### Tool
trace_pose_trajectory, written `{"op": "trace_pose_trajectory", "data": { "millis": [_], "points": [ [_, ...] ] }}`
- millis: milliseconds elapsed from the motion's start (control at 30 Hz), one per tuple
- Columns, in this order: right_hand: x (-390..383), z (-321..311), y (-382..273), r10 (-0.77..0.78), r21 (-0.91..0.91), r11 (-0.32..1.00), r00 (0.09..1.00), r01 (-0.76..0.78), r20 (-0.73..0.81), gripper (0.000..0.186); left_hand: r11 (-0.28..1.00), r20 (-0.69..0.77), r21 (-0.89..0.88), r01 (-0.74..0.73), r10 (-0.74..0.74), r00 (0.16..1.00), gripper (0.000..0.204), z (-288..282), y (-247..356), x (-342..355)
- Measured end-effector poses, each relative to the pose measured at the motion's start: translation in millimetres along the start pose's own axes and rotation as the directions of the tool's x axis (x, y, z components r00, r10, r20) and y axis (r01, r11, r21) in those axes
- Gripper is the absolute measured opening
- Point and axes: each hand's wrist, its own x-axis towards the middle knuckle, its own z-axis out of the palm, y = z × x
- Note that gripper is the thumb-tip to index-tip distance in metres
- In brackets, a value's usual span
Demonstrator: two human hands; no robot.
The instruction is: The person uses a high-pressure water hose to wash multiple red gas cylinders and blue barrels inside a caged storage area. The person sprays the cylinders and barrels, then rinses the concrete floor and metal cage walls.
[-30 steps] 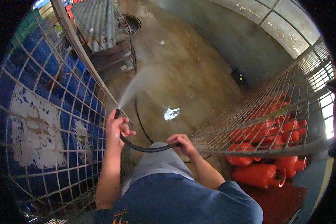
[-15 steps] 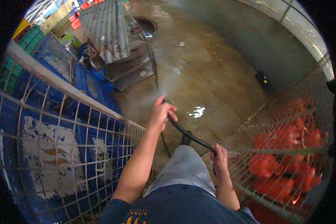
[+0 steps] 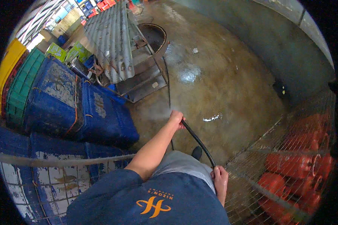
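Observation:
A black hose curves between my two hands. My left hand is stretched out in front, its fingers wrapped round the hose near the spraying end. Faint mist hangs over the wet floor just beyond that fist; the tip itself is hidden. Lower down, beside my hip, my right hand grips the hose's other visible stretch. A dark shoe shows below the hose.
Blue insulated tubs stand at left behind a metal mesh gate. Corrugated sheeting covers a metal frame near a round pit. Red gas cylinders sit behind mesh at right. A concrete wall runs along the far right.
My view has swung left, bringing more of the blue tubs into sight. The left hand still holds the hose but now points it more leftward, and the spray looks fainter. The right keeps its grip.

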Motion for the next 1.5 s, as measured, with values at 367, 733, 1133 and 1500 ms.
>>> {"op": "trace_pose_trajectory", "data": {
  "millis": [367, 733, 1133, 1500],
  "points": [
    [129, 45, -71, -0.133, 0.001, 0.991, 0.988, 0.133, 0.073, 0.028, 0.979, -0.148, 0.066, -0.193, 0.200, 0.969, 0.013, -41, 54, 90],
    [326, 214, -251, -0.154, -0.416, 0.766, 0.768, 0.491, 0.622, 0.023, 0.857, -0.295, -0.491, -0.158, 0.007, 0.955, 0.015, -218, 85, 169],
    [378, 407, -302, 0.158, 0.055, 0.310, -0.108, 0.949, 0.982, 0.024, 0.347, -0.521, -0.844, -0.409, -0.353, 0.777, 0.007, -310, -48, 107],
    [471, 424, -285, 0.424, 0.224, 0.495, -0.458, 0.840, 0.781, 0.032, 0.615, -0.664, -0.706, -0.350, -0.405, 0.628, 0.054, -214, 2, 3]
  ]
}}
